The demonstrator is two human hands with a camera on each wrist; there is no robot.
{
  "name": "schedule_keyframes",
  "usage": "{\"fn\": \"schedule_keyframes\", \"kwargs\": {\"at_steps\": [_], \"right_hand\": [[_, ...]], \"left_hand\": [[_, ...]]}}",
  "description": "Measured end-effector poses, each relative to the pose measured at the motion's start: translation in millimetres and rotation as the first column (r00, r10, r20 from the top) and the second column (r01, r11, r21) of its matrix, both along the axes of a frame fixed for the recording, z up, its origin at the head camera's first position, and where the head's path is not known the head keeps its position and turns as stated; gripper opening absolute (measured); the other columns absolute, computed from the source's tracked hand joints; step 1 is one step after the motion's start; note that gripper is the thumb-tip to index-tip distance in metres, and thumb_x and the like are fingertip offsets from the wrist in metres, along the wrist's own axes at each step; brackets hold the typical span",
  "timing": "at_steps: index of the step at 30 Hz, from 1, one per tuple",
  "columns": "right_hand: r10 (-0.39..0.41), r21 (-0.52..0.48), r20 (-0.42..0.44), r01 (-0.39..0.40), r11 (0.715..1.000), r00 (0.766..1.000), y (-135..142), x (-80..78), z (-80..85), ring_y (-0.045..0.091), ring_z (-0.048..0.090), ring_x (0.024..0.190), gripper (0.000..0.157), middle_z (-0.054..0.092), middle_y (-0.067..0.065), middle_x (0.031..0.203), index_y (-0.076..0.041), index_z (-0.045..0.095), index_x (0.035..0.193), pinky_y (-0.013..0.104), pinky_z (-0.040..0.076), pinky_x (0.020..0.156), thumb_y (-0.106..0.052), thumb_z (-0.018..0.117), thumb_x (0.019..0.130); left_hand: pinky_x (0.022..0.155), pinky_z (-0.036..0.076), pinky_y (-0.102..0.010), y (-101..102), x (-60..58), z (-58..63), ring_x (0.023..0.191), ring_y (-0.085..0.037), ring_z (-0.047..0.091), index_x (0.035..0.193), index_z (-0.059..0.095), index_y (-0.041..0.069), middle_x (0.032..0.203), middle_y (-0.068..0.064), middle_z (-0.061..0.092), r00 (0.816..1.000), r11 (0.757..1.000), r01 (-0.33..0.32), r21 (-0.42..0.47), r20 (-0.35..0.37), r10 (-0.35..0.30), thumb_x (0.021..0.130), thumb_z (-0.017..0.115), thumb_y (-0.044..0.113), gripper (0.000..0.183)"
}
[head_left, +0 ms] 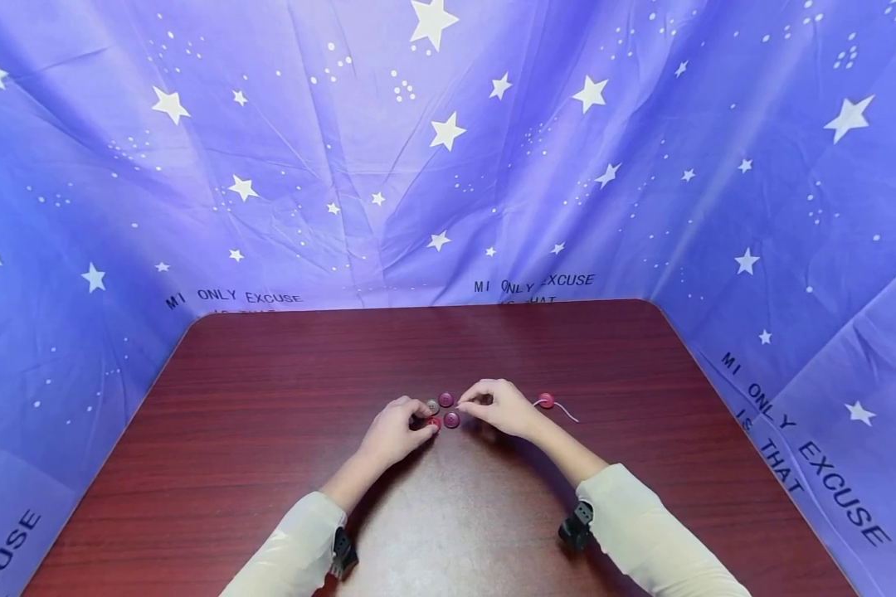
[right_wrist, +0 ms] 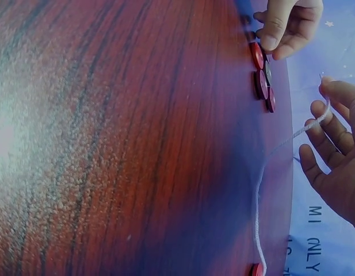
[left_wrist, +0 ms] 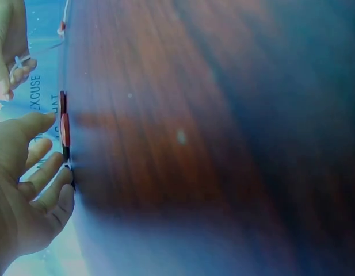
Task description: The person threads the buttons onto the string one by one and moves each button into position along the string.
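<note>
My left hand (head_left: 397,431) rests low over the table. Its thumb and fingers are apart, at a red button (head_left: 434,424) and a brownish button (head_left: 433,406). Whether the fingertips press on either one is hard to tell. Two dark purple buttons, the rear one (head_left: 446,400) and the front one (head_left: 451,420), lie close beside them in a cluster. Just right of these, my right hand (head_left: 504,408) is raised and pinches one end of a white string (right_wrist: 258,201) between thumb and index finger. The string runs down to a pinkish-red button (head_left: 546,400) on the table.
The buttons lie on a dark red wood-grain table (head_left: 269,373). A purple-blue curtain (head_left: 388,166) with white stars and lettering hangs behind and at both sides. A black wrist camera (head_left: 577,526) sits at the right cuff, and another (head_left: 343,554) at the left.
</note>
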State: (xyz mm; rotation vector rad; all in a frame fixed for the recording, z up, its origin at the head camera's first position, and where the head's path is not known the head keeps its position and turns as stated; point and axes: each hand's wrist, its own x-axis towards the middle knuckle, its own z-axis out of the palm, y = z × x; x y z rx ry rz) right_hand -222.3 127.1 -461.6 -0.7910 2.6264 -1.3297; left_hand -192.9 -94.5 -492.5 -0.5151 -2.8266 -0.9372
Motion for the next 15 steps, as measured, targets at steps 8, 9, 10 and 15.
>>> {"fn": "schedule_keyframes", "kwargs": {"at_steps": [8,9,10,15], "right_hand": [[-0.012,0.024,-0.026,0.012,1.000,1.000,0.5,-0.3,-1.9,0.004,0.050,0.064,0.007,0.066,-0.003,0.077,-0.014,0.072,0.086,0.019,0.044,0.057,-0.020,0.069,0.084],[-0.013,0.027,-0.030,0.014,1.000,0.999,0.4,-0.3,-2.2,0.003,0.050,0.065,0.007,0.066,-0.003,0.077,-0.014,0.072,0.086,0.018,0.044,0.058,-0.020,0.069,0.084],[-0.015,0.030,-0.032,0.016,0.999,0.999,0.3,-0.3,-2.5,0.002,0.051,0.065,0.007,0.066,-0.003,0.077,-0.014,0.072,0.086,0.018,0.044,0.059,-0.020,0.068,0.084],[-0.022,0.038,-0.034,0.024,0.999,0.999,-1.6,0.4,-2.8,0.002,0.052,0.069,0.008,0.066,-0.003,0.079,-0.013,0.072,0.086,0.018,0.045,0.064,-0.020,0.068,0.084]], "left_hand": [[0.074,0.049,-0.031,1.7,-0.5,0.9,0.080,-0.013,0.058,0.090,0.070,0.013,0.084,0.002,0.063,1.000,0.998,0.000,-0.070,-0.025,-0.002,0.074,0.077,0.033,0.026],[0.073,0.049,-0.031,2.0,-0.4,0.7,0.079,-0.013,0.058,0.089,0.070,0.013,0.084,0.002,0.063,1.000,0.997,-0.002,-0.077,-0.026,0.000,0.074,0.077,0.033,0.027],[0.072,0.049,-0.031,2.2,-0.4,0.7,0.078,-0.013,0.058,0.089,0.070,0.013,0.083,0.002,0.062,1.000,0.996,-0.005,-0.087,-0.027,0.003,0.073,0.077,0.034,0.027],[0.067,0.048,-0.030,4.3,-0.2,0.2,0.074,-0.013,0.056,0.086,0.069,0.014,0.080,0.002,0.059,0.999,0.993,-0.028,-0.116,-0.024,0.025,0.072,0.078,0.037,0.029]]}}
